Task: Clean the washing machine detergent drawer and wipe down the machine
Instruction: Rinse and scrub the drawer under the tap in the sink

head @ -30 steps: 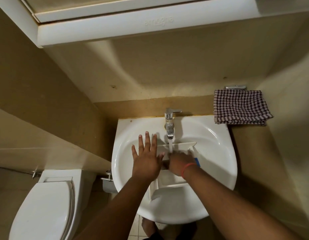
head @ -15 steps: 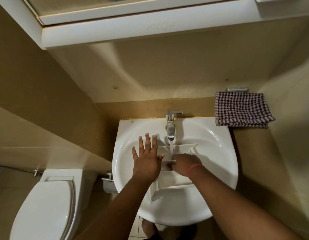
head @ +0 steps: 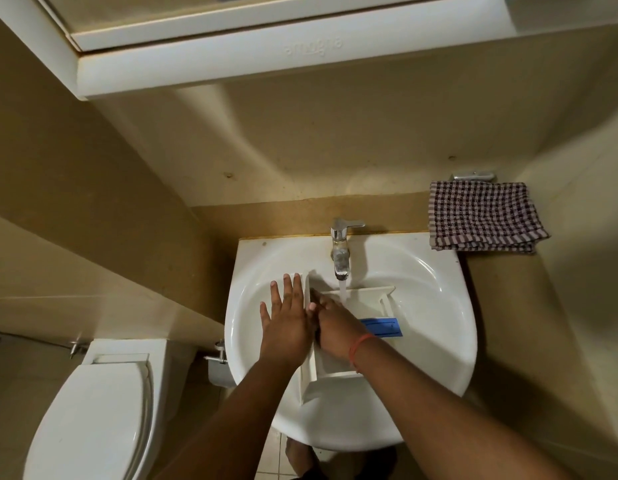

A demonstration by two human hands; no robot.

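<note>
The white detergent drawer (head: 366, 299) lies in the white sink (head: 435, 306) under water running from the chrome tap (head: 340, 251). A blue part (head: 383, 326) shows on the drawer's right side. My left hand (head: 286, 320) lies flat with fingers spread against the drawer's left wall. My right hand (head: 335, 323), a red band on its wrist, reaches into the drawer with fingers pressed on its inside near the stream. The drawer's middle is hidden under my hands.
A checked cloth (head: 484, 216) lies folded on the ledge at the sink's back right. A white toilet (head: 96, 410) stands at the lower left. A white cabinet (head: 266, 53) hangs overhead. Beige walls close in on both sides.
My right hand has slid leftward inside the drawer toward my left hand, uncovering the blue part. The left hand has stayed in place against the drawer's left wall. Water keeps running.
</note>
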